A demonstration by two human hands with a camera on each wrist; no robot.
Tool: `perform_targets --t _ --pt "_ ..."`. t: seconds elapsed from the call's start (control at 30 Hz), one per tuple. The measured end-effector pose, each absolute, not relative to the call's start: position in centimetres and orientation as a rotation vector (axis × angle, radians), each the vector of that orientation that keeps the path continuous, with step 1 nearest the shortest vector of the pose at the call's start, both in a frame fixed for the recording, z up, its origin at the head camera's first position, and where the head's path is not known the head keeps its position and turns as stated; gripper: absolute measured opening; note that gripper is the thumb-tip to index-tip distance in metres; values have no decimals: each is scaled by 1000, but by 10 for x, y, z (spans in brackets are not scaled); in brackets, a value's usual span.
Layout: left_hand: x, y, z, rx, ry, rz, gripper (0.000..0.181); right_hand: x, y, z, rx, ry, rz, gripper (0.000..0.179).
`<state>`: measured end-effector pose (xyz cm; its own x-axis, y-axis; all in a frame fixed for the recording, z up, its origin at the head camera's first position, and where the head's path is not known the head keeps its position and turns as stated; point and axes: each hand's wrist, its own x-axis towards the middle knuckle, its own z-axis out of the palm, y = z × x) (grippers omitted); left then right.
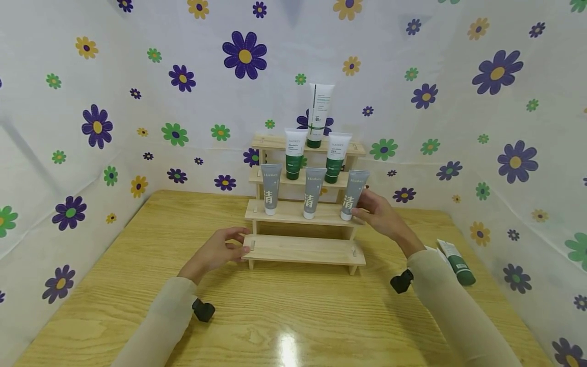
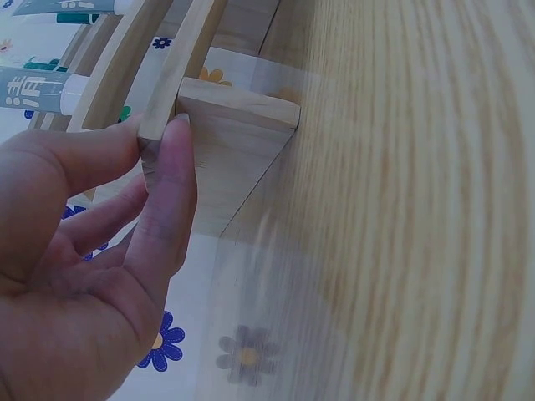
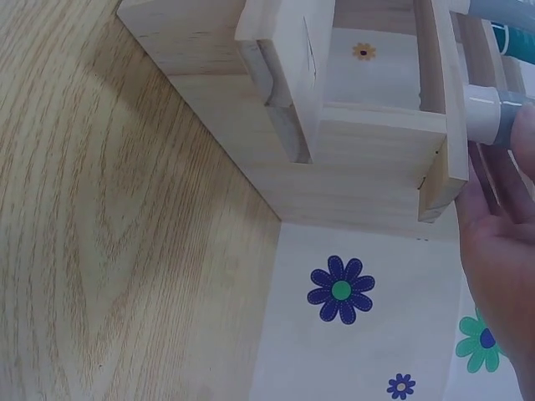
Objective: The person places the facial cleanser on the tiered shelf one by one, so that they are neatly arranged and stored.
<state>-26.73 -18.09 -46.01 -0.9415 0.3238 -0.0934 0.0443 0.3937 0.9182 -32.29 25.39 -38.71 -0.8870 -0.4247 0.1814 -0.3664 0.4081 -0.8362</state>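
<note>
A stepped wooden display rack [image 1: 304, 248] stands on the table. My left hand [image 1: 222, 251] pinches the left end of its lowest step between thumb and fingers, as the left wrist view shows close up. On the step above, three grey tubes stand on their white caps: a left one [image 1: 271, 188], a middle one [image 1: 313, 192] and a right one [image 1: 355, 193] that leans slightly. My right hand [image 1: 384, 216] holds this right grey tube low down, thumb in front near the cap [image 3: 483, 114] and the other fingers behind, partly hidden.
Two white-and-green tubes [image 1: 295, 153] [image 1: 337, 157] occupy the third step, and a taller white tube [image 1: 320, 112] stands on top. More green-and-white tubes [image 1: 458, 265] lie on the table beside my right forearm. Flower-printed cloth [image 1: 202, 148] encloses the table's back and sides.
</note>
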Motion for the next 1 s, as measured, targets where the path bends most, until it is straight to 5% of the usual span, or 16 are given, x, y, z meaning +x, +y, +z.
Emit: perform_targets --t 0.53,1.0 --pt "-265 -181 -457 327 2386 1581 52 -322 255 -384 -754 2652 -1464 56" --pt "-267 -181 -459 311 2396 1565 51 -289 295 -340 -529 2872 -1096 47"
